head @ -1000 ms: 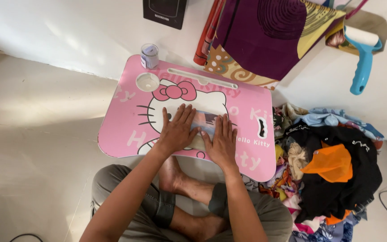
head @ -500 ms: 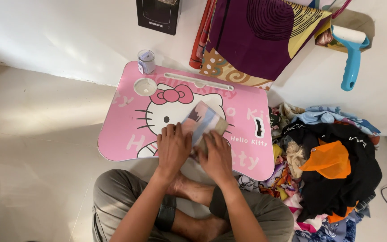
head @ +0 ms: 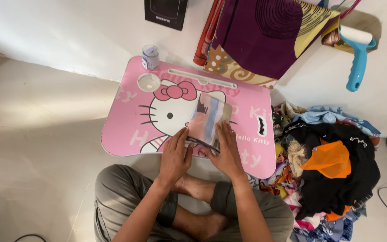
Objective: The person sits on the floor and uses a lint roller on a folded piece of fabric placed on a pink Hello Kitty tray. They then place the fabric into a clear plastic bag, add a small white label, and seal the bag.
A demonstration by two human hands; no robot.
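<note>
Item: striped folded cloth (head: 209, 120). I note it now lifted and standing folded between my hands; a second ago it lay flat under spread palms. Left hand (head: 175, 157) and right hand (head: 224, 152) grasp its lower edge, over the pink counter (head: 126, 130). Clothes pile (head: 332, 179) right of them.

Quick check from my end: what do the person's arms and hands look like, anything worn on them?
Both forearms are bare, no sleeves in view. The left hand and right hand show no gloves. No watch, ring or band is visible from this angle.

Folded striped cloth (head: 209, 120), pastel-coloured, flat on the pink lap table (head: 126, 130)
</note>
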